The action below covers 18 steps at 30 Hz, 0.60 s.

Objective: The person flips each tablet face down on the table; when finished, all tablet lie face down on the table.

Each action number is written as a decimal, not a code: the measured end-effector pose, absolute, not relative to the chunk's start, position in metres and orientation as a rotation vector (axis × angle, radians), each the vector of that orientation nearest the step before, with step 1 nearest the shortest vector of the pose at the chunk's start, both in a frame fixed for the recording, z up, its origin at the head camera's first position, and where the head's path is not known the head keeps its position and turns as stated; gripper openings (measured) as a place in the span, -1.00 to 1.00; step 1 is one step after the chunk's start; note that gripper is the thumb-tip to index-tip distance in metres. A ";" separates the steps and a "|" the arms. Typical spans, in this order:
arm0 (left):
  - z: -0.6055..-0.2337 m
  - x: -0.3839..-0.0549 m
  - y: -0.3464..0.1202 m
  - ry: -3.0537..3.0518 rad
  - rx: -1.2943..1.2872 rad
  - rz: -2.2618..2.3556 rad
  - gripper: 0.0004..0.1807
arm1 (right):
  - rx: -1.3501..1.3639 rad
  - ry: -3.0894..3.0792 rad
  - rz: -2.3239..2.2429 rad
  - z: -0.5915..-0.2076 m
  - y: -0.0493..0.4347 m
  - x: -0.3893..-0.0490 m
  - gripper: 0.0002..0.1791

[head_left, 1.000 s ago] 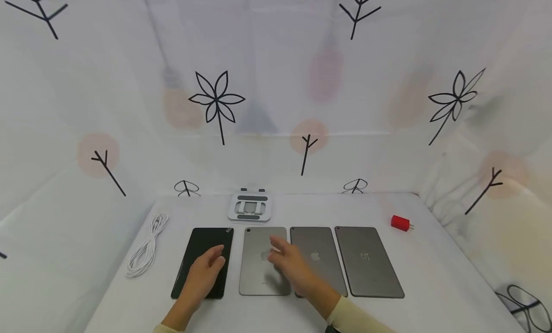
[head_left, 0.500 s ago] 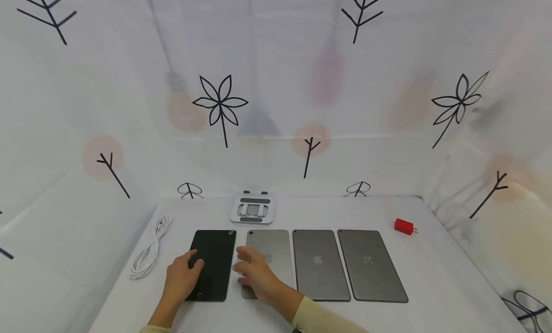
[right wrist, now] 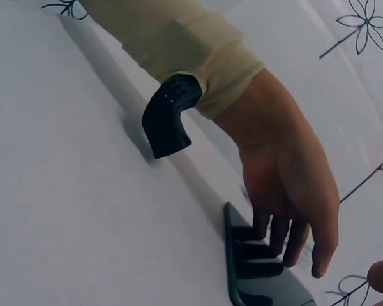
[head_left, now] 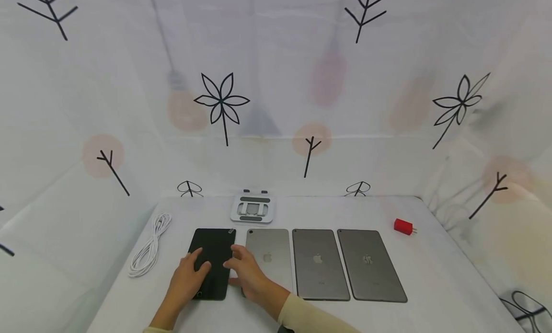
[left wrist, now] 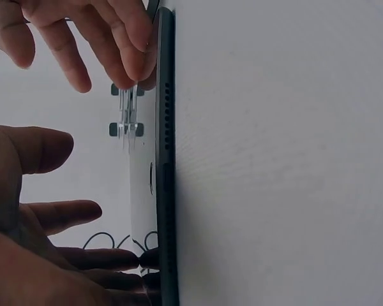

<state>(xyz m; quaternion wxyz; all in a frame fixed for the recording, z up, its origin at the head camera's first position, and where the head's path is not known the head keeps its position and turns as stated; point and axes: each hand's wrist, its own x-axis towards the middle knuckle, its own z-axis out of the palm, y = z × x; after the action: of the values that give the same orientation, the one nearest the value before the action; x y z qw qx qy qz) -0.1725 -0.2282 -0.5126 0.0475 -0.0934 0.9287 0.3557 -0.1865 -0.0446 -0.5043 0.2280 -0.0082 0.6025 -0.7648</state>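
Observation:
A black tablet [head_left: 217, 243] lies face up on the white table, a small round button at its near end. My left hand [head_left: 184, 279] is at its left edge, fingers fairly straight and thumb over the screen. At the right edge is my right hand [head_left: 250, 274], its fingers loosely bent and pointing left. In the left wrist view the tablet [left wrist: 166, 146] appears edge-on, with the left fingertips touching or very near it. In the right wrist view the right fingers hang by the tablet [right wrist: 268, 287], which reflects them. Neither hand visibly grips it.
To the right lie a silver tablet [head_left: 276, 256] and two grey tablets [head_left: 319, 270], [head_left: 371, 270], backs up. Behind stands a folded white stand [head_left: 252, 210]. A coiled white cable [head_left: 148, 249] is at left, a red charger plug [head_left: 403, 226] at right.
My right hand has moved left from over the silver tablet to the black tablet's right edge. The left hand has shifted from over the black tablet to its left edge.

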 end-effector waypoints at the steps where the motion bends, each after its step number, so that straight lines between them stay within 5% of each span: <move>1: -0.513 -0.172 -0.228 2.829 -0.285 1.090 -0.30 | -0.021 1.666 -2.107 -0.505 -0.045 -0.187 -0.24; 18: -0.510 -0.171 -0.228 2.733 -0.280 1.234 -0.13 | 0.017 1.450 -2.253 -0.511 -0.047 -0.187 -0.22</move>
<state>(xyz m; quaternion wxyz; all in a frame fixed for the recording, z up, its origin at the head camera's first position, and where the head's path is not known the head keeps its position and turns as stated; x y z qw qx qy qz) -0.1709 -0.2280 -0.5095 0.0650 -0.0927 0.9056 0.4088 -0.1874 -0.0469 -0.5112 0.2290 0.0063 0.5266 -0.8186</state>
